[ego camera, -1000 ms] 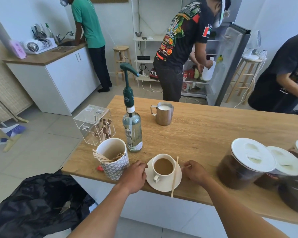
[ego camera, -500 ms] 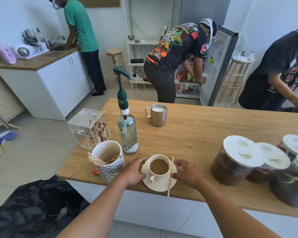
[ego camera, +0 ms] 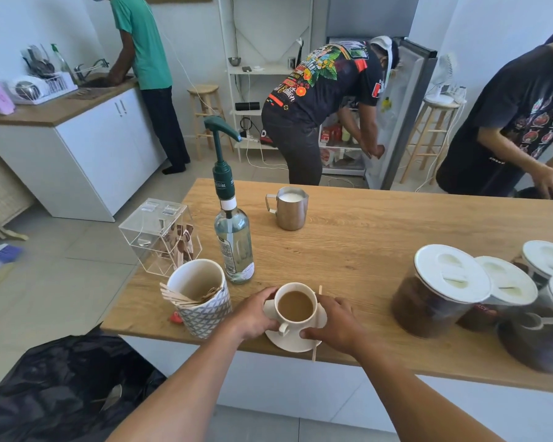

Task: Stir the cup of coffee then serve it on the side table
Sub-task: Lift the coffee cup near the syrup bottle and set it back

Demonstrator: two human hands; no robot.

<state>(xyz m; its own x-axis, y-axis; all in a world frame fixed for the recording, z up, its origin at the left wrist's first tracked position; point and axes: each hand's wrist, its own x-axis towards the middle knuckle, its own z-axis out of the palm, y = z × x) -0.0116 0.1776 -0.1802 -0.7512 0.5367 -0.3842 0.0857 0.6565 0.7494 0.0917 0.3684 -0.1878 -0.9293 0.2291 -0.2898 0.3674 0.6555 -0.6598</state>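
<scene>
Both grips clamped on saucer (ego camera: 292,341) rim, left hand (ego camera: 255,314), right hand (ego camera: 334,323), near counter (ego camera: 364,250) edge

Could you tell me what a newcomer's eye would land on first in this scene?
Two hands, left and right, clasp a saucer bearing a full coffee cup at the counter's near edge. Just behind stands a tall pump bottle, with white-lidded jars to the right.

Both hands, left (ego camera: 253,315), right (ego camera: 336,323), gripping saucer (ego camera: 288,341), coffee cup (ego camera: 296,306) on it, stirrer (ego camera: 314,354) underneath right hand
</scene>
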